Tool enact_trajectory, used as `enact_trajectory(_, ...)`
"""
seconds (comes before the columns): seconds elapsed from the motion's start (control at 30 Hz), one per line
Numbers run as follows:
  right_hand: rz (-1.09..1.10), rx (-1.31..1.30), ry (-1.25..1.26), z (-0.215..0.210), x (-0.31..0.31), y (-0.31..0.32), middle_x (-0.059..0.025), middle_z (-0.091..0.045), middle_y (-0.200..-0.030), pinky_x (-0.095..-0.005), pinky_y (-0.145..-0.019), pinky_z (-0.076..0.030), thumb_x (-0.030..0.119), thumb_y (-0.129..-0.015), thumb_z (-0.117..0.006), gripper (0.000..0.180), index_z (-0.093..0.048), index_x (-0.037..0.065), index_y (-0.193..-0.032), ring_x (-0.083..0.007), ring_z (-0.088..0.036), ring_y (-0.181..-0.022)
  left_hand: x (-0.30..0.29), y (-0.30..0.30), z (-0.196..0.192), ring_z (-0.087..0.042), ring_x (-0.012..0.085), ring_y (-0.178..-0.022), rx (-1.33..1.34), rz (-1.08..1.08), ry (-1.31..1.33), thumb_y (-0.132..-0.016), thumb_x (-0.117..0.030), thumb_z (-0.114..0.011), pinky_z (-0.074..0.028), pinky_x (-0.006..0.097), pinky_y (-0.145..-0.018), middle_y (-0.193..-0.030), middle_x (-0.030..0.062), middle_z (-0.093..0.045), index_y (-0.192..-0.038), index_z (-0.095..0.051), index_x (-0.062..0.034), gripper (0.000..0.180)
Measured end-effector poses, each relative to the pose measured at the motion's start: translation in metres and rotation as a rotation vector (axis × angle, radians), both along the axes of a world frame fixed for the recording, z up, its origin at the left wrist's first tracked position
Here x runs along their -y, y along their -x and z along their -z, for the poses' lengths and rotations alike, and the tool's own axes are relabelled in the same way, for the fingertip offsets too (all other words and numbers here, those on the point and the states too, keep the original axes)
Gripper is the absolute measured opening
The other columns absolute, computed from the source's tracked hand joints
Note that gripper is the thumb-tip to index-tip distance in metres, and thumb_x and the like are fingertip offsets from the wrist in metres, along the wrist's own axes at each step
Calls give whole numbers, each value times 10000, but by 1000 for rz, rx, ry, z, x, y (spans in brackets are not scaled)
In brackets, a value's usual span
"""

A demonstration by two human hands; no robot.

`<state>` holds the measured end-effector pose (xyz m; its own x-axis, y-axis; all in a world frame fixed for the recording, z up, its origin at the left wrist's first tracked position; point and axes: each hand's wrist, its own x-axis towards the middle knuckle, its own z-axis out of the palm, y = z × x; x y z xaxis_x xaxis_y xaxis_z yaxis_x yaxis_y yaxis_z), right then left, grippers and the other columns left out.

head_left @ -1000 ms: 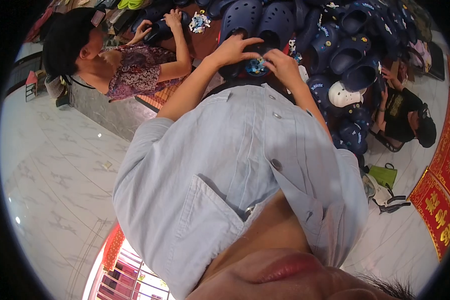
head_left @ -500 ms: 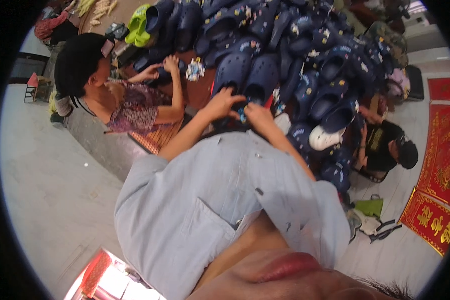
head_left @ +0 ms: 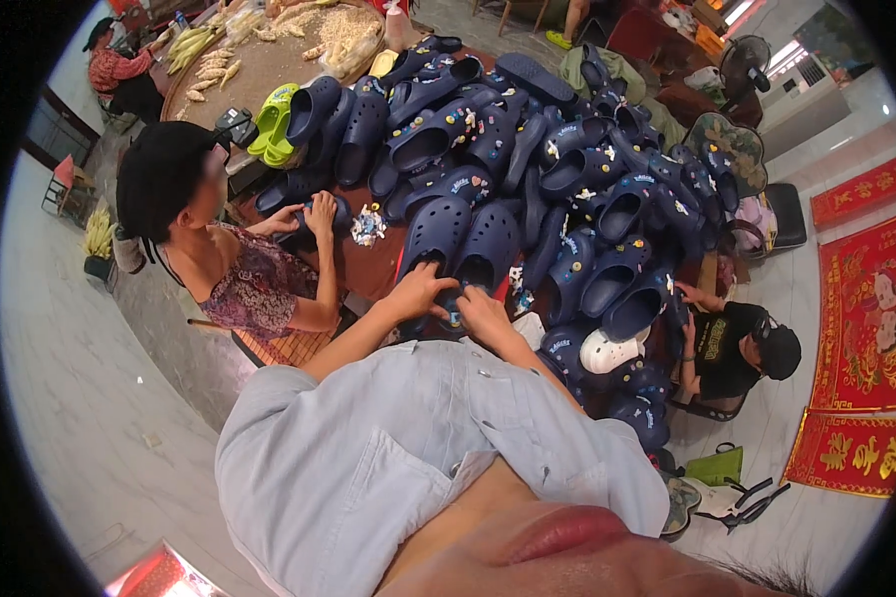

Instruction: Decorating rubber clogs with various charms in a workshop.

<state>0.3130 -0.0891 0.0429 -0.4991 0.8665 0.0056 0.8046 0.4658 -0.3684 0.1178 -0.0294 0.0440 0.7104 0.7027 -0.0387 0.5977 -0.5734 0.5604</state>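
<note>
A pair of navy clogs lies in front of me, toes away: a left clog point(head_left: 434, 227) and a right clog point(head_left: 494, 235), both with holes on top and no charms seen on them. My left hand point(head_left: 418, 292) is closed at the left clog's heel opening, fingers bent and thumb toward the right. Beside it my right hand point(head_left: 486, 316) is closed, fingertips pressed together near the right clog's heel. Between the hands shows a small blue, partly yellowish piece point(head_left: 454, 317), mostly hidden by fingers. Small blue-and-white charms point(head_left: 521, 296) lie right of the clogs.
A heap of navy clogs point(head_left: 577, 169) with charms fills the table, with a white clog point(head_left: 610, 351) at its near right. Lime clogs point(head_left: 273, 124) and a charm pile point(head_left: 368, 227) lie left. Co-workers sit left point(head_left: 259, 279) and right point(head_left: 732, 348); corn covers a round tray point(head_left: 184, 99).
The view has tilted up, showing more of the far table and room; everything sits lower in the picture. My hands stay at the clogs' heels with the small piece between them.
</note>
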Motion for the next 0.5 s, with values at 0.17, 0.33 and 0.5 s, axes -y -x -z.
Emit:
enact_trajectory(0.17, 33, -50, -36, 5, -2, -4, -154, -560, -980, -431, -664, -535, 72, -797, -541, 156, -555, 15, -942, -328, -614, -920, -2, -1, -4, -474, 464, -1125, -24, 17, -6, -571, -298, -844, -411, 473, -964, -1215, 319, -475, -1218, -595, -190, 702)
enact_trajectory(0.33, 61, -29, -13, 3, -4, -8, -125, -609, -879, -437, -633, -525, 84, -775, -572, 195, -568, 68, -970, -333, -652, -809, -1, -2, -7, -482, 438, -1099, -20, 12, -16, -579, -274, -842, -419, 459, -941, -1171, 285, -490, -1207, -602, -186, 678)
enact_trajectory(0.5, 127, -123, -87, 9, -4, -7, -120, -605, -786, -439, -597, -514, 105, -782, -595, 185, -569, 97, -965, -330, -644, -727, -2, -2, -12, -482, 438, -1093, -24, 26, 1, -585, -280, -838, -419, 457, -938, -1165, 280, -494, -1205, -602, -188, 670)
